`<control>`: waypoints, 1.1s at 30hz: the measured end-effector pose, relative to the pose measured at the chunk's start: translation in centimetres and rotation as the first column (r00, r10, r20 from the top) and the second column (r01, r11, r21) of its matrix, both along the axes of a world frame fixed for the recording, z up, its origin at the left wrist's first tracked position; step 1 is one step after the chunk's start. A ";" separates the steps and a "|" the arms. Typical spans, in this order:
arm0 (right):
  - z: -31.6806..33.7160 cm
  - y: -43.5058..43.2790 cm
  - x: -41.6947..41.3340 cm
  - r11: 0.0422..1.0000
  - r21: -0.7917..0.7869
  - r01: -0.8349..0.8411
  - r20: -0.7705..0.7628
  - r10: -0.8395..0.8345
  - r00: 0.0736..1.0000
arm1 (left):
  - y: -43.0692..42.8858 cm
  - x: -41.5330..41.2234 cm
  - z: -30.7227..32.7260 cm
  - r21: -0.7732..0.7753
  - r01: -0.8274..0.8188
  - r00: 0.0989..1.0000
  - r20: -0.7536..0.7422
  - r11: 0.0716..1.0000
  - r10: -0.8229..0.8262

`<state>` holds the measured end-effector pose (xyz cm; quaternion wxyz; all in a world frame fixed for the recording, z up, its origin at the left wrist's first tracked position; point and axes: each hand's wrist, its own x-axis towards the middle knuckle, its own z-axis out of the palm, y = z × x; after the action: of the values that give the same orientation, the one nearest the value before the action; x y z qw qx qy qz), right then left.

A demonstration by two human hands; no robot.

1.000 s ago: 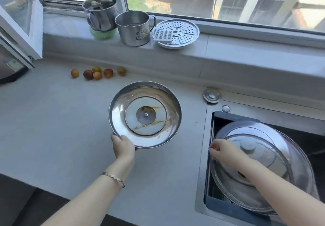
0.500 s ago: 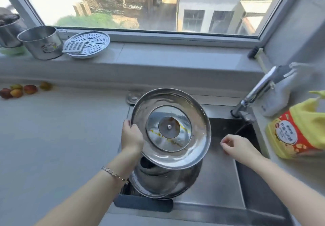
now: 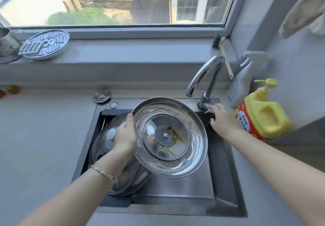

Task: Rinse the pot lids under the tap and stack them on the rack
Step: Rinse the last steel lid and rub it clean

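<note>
One sink (image 3: 184, 190) holds all of the task that we can see, and by our reckoning the work is barely begun; no stream falls from the tap (image 3: 204, 72) that arches over its back edge. At the left of the basin a pile of pot lids (image 3: 103, 138) leans, a seemingly glass one uppermost; how many lie under it we cannot count, and we judge them all unrinsed. Above the middle of the sink the steel lid (image 3: 168, 136) is held tilted, underside toward us; orange-brown streaks (image 3: 169, 151) cross its centre, so it is plainly not clean. Our left hand (image 3: 125, 134) holds it by the left rim, thumb over the edge and fingers curled behind; our right hand (image 3: 221, 118) reaches to the lever (image 3: 208, 106) at the foot of the tap, fingertips at it, though whether it grips or merely touches we cannot tell. We take the step in hand to be turning on the water; no rack shows anywhere in view, so no lid is stacked that we can see. Left to do, as we judge: start the flow, rinse this lid, set it on the rack, then do the same for each lid in the basin.
</note>
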<state>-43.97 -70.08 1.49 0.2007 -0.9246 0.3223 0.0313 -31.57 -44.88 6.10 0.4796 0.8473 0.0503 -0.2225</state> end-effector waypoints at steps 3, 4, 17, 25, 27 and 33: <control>-1.1 -1.3 2.1 0.992 -0.071 -0.100 -0.089 0.093 0.992 | -0.3 0.8 0.0 0.012 0.037 0.998 0.043 0.999 -0.037; -1.5 -1.6 2.9 0.987 -0.086 -0.135 -0.138 0.122 0.983 | -0.3 1.2 -0.2 0.005 0.040 0.998 0.049 0.999 -0.040; -4.5 -3.5 3.7 0.907 -0.282 -0.311 -0.387 0.189 0.902 | -3.6 2.1 -1.2 -0.037 0.040 0.999 -0.004 0.999 -0.040; -5.0 -3.6 2.8 0.912 -0.285 -0.295 -0.289 0.212 0.934 | -3.9 2.0 -1.2 -0.088 -0.016 0.998 -0.056 0.996 0.011; -4.9 -3.5 2.7 0.910 -0.288 -0.298 -0.295 0.211 0.932 | -3.9 2.0 -1.2 -0.079 -0.020 0.999 -0.049 0.997 0.016; -4.9 -3.5 2.3 0.890 -0.313 -0.331 -0.332 0.224 0.916 | -3.7 2.1 -1.3 -0.068 -0.060 0.997 -0.059 0.996 0.056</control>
<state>-41.65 -73.61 -3.45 -0.0289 -0.9679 0.2110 0.1333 -29.45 -48.58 4.81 0.5134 0.8216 0.0810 -0.2342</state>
